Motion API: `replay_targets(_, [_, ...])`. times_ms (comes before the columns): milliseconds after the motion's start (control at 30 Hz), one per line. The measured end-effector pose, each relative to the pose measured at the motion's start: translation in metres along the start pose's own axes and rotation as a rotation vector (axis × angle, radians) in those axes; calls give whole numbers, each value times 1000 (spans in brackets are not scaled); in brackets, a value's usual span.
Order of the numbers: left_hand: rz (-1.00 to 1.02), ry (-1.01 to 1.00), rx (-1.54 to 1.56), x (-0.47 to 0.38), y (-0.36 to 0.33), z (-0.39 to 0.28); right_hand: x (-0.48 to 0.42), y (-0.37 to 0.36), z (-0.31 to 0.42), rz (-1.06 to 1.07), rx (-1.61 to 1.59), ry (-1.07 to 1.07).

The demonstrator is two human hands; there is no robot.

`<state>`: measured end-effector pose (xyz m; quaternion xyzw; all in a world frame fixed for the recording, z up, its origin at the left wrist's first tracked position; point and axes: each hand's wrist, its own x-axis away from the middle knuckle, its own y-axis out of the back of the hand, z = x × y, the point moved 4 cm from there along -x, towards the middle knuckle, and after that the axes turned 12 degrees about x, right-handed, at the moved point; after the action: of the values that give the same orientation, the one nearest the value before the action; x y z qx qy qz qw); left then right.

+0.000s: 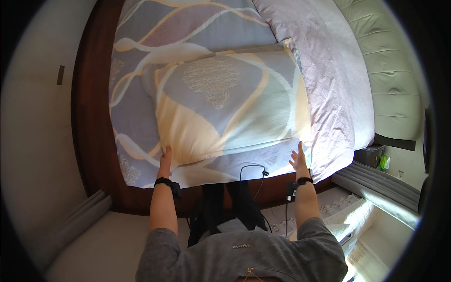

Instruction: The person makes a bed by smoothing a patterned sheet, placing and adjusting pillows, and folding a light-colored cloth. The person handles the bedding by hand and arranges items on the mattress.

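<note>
A plump pillow (229,105) in a yellow, grey and green patterned case lies across a bedspread (169,35) of matching pattern. My left hand (166,161) is at the pillow's near left corner, thumb upward; its palm side and most of the fingers are hidden, so its hold cannot be told. Just below the near right corner, my right hand (298,159) has its fingers apart and holds nothing. Both wrists wear black straps with small devices. A thin black cable (252,165) hangs over the bed's near edge between my arms.
A pink quilted cover (327,91) lies to the right, beside a green tufted headboard (391,70). Dark wooden bed frame (90,105) runs along the left and near sides. Grey curtains (380,187) hang at lower right, near a bin (369,157).
</note>
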<state>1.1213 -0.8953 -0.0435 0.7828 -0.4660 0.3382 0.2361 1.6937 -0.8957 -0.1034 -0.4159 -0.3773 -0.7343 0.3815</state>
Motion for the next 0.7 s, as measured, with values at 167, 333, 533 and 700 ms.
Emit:
replay_targets(167, [49,-240,28,23,-66,-86,-52,-31,128,341,-396,337])
replay_targets(333, [-313,-232,-268,6,-56,-83,-49,-5,127,-214,524,176])
replay_targets(533, [-650,-417,-470,-18,-26,-80,-100,93,132,-349,424,251])
replay_targets(700, [-184,-421,-655,-65,-80,-144,-168,146,260,-825,756,484])
